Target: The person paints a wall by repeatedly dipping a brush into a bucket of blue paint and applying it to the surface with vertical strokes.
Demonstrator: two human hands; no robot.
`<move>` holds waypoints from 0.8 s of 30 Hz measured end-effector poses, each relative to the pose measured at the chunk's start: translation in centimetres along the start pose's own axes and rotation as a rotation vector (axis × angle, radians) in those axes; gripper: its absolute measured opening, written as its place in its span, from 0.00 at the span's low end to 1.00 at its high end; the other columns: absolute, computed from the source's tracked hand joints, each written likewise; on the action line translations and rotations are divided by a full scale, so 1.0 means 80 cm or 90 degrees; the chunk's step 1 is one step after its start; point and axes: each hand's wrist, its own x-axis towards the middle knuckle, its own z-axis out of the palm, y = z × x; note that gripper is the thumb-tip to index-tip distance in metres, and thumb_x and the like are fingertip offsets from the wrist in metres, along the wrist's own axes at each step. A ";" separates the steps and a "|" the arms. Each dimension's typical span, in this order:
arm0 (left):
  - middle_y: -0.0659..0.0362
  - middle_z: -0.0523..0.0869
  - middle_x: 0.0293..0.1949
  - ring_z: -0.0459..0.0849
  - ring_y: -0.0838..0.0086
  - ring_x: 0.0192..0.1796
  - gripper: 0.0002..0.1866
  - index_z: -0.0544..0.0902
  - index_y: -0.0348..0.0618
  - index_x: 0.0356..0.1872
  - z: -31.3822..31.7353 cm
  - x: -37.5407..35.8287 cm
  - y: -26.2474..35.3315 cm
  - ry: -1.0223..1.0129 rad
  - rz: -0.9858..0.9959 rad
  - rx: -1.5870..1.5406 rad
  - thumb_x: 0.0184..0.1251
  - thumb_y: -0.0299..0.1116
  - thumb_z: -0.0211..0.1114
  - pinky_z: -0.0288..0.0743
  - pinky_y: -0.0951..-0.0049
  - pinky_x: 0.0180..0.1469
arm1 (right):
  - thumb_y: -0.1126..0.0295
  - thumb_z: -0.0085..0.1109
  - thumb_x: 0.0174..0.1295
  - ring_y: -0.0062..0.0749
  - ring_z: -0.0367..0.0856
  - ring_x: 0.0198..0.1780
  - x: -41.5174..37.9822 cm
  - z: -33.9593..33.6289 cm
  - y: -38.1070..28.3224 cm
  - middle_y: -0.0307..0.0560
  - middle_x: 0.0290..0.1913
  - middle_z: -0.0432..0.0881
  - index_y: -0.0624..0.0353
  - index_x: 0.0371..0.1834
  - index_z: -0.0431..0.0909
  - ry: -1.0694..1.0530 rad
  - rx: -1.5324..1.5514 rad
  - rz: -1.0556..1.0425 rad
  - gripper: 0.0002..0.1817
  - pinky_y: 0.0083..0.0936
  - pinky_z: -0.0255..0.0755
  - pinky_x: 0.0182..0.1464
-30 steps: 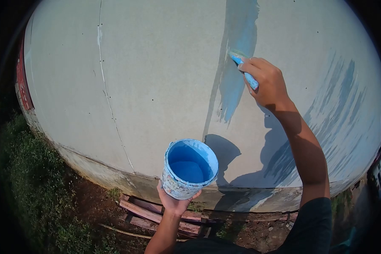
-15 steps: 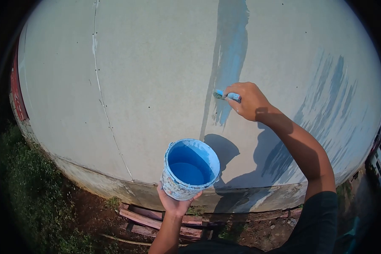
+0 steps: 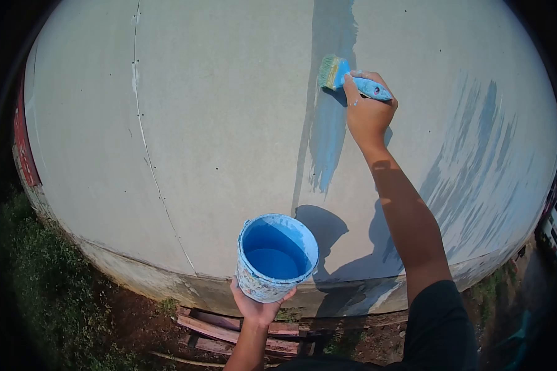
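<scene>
My left hand (image 3: pixel 261 307) supports a paint-splattered bucket (image 3: pixel 267 288) from below, its fingers wrapped around the base. Blue paint (image 3: pixel 277 263) lies in the bottom of the bucket. Higher up and to the right, my right hand (image 3: pixel 371 110) grips a wide paintbrush (image 3: pixel 335 72) by its blue-smeared handle. The bristles point left, over the top part of a wet blue stripe (image 3: pixel 329 133) running down the pale wall (image 3: pixel 229 111). A narrow darker band edges the stripe on its left.
Streaky blue-grey brush marks (image 3: pixel 470 167) cover the wall's right side. A panel seam with screw heads runs down the left. Reddish planks (image 3: pixel 223 331) lie at the wall's foot, with green plants (image 3: pixel 49 278) at lower left. My shadow falls on the wall.
My right hand has moved up the stripe with the paintbrush, turning it so the bristles and handle show more fully. The stripe's lower end reaches slightly further down. The bucket stays in my left hand.
</scene>
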 end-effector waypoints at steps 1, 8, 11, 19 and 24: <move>0.45 0.65 0.85 0.72 0.38 0.81 0.51 0.61 0.56 0.89 0.002 0.000 0.000 0.000 -0.001 0.001 0.74 0.77 0.47 0.79 0.20 0.64 | 0.75 0.76 0.67 0.26 0.91 0.40 -0.020 -0.003 0.012 0.46 0.37 0.93 0.63 0.40 0.89 0.002 0.011 0.034 0.04 0.27 0.84 0.47; 0.45 0.66 0.85 0.73 0.38 0.80 0.51 0.61 0.56 0.89 0.006 -0.008 0.000 0.058 0.020 0.055 0.73 0.78 0.46 0.80 0.22 0.63 | 0.77 0.76 0.68 0.24 0.91 0.41 -0.102 -0.047 0.005 0.46 0.39 0.93 0.66 0.40 0.89 -0.080 -0.014 0.090 0.05 0.26 0.83 0.47; 0.45 0.66 0.85 0.74 0.38 0.79 0.51 0.62 0.56 0.88 0.006 -0.007 0.001 0.053 0.016 0.052 0.73 0.78 0.46 0.80 0.23 0.63 | 0.77 0.75 0.68 0.23 0.90 0.40 -0.051 -0.032 -0.026 0.45 0.38 0.93 0.65 0.41 0.89 -0.043 -0.002 0.047 0.04 0.25 0.83 0.46; 0.45 0.67 0.84 0.75 0.39 0.79 0.50 0.62 0.55 0.88 0.016 -0.003 0.002 0.083 0.004 0.048 0.75 0.77 0.45 0.82 0.24 0.61 | 0.74 0.75 0.70 0.21 0.87 0.39 -0.045 -0.022 0.020 0.42 0.36 0.91 0.64 0.42 0.90 -0.058 0.050 0.103 0.05 0.23 0.82 0.47; 0.45 0.70 0.83 0.77 0.40 0.78 0.48 0.63 0.54 0.88 0.015 -0.005 0.018 0.046 0.009 0.081 0.78 0.75 0.44 0.85 0.24 0.60 | 0.75 0.75 0.69 0.20 0.89 0.43 -0.114 -0.084 0.019 0.44 0.38 0.92 0.64 0.42 0.90 -0.332 -0.084 0.218 0.05 0.24 0.82 0.49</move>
